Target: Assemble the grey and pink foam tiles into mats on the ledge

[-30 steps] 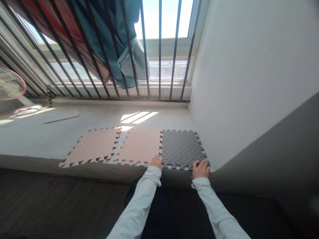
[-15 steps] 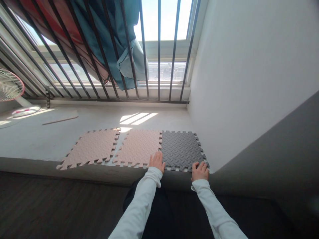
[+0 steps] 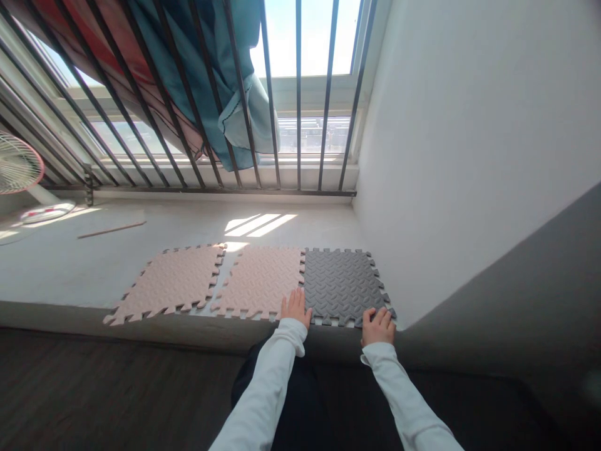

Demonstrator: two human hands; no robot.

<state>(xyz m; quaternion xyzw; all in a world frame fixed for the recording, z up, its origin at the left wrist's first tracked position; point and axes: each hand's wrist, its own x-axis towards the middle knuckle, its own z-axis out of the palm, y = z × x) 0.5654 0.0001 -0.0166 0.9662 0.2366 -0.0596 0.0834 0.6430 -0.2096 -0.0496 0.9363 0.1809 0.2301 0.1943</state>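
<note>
Ledge [image 3: 51, 263] | L grip [image 3: 295, 307] on pnk tile [image 3: 263, 279] | R grip [image 3: 378, 326] on gry tile [image 3: 340, 285]

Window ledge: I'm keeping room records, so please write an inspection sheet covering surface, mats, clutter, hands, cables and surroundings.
Surface: pale ledge, partly sunlit.
Mats: left pink mat, middle pink mat and grey mat in a row; gap between the pink ones; grey borders the middle one, interlocking unclear.
Clutter: thin stick on the ledge, fan at far left.
Left hand: laid at the near end of the seam between middle pink and grey mats.
Right hand: fingers bent at the grey mat's near right corner; grip unclear.
Cables: thin line near the fan, too faint to identify.
Surroundings: dark railing, blue cloth behind it, window, white wall on the right.
</note>
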